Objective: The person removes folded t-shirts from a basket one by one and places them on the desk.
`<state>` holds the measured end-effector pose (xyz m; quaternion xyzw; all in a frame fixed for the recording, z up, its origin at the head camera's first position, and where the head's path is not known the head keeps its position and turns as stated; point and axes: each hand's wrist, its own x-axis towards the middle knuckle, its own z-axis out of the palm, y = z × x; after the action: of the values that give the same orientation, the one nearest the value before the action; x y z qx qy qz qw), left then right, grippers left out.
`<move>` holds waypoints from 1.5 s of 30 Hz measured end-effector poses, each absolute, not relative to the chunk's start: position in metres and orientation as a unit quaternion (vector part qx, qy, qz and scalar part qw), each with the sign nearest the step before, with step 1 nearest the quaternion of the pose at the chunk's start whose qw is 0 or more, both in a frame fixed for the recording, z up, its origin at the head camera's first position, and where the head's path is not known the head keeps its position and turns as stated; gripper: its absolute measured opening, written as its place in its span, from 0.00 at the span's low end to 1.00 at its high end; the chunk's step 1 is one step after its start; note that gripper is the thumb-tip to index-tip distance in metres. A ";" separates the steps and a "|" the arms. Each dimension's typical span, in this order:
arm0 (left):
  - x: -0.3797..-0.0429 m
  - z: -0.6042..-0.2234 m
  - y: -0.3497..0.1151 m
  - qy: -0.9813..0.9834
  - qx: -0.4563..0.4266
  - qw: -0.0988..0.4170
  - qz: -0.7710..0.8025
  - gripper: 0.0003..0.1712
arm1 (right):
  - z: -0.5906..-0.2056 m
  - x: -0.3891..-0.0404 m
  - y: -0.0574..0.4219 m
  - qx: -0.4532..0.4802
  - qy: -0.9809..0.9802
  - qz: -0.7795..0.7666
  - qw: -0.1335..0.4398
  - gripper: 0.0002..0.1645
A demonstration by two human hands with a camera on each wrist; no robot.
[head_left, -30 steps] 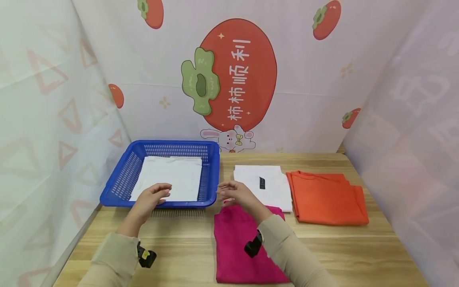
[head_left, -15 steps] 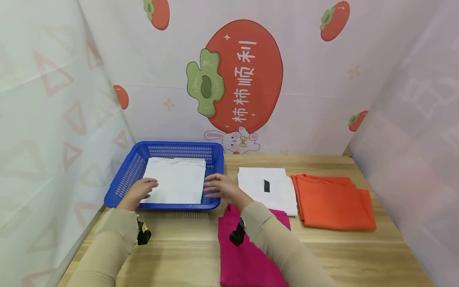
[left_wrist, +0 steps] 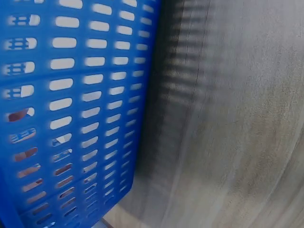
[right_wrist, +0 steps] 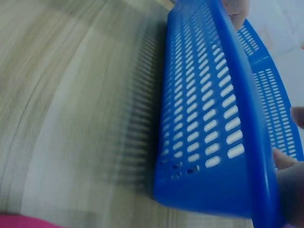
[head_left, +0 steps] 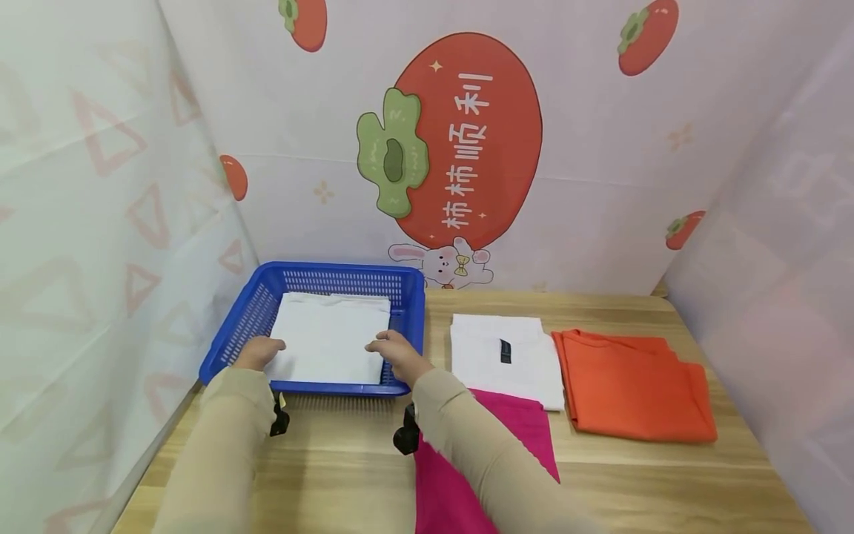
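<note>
A folded white garment (head_left: 328, 341) lies flat inside the blue plastic basket (head_left: 422, 304), in the head view. My left hand (head_left: 257, 351) is over the basket at the garment's left edge, its thumb pointing inward and its other fingers hidden from above. At the garment's right edge is my right hand (head_left: 402, 358), thumb and a finger apart and angled down into the basket. I cannot tell whether either hand touches the garment. The basket's slotted wall (left_wrist: 90, 99) fills much of the left wrist view. Fingers (right_wrist: 298, 116) of the right hand show past the basket rim in the right wrist view.
Right of the basket lie a folded white shirt (head_left: 490, 363) with a dark label and a folded orange garment (head_left: 634, 386). A folded magenta garment (head_left: 443, 486) lies partly under my right forearm. A printed cloth backdrop (head_left: 594, 222) stands behind the wooden table (head_left: 667, 482).
Both hands have come forward and down into the basket, to either side of the white garment. My right hand has moved left from beside the basket. The view has shifted slightly.
</note>
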<state>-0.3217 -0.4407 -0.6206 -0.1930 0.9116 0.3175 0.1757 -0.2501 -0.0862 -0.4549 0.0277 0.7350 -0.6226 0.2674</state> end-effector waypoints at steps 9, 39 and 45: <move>-0.262 -0.516 -0.360 0.860 -0.280 0.221 0.365 0.38 | -0.496 -0.255 -0.104 0.066 0.789 -0.538 0.291 0.32; -0.248 -0.482 -0.344 0.861 -0.213 0.204 0.413 0.38 | -0.732 -0.384 -0.146 0.094 0.766 -0.575 0.273 0.28; -0.254 -0.482 -0.345 0.857 -0.203 0.205 0.428 0.39 | -0.618 -0.334 -0.132 0.100 0.742 -0.598 0.287 0.27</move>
<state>-0.2535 -0.3451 -0.4825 -0.2029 0.8566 0.4276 0.2053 -0.3339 -0.1325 -0.6183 0.1004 0.7418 -0.5977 0.2873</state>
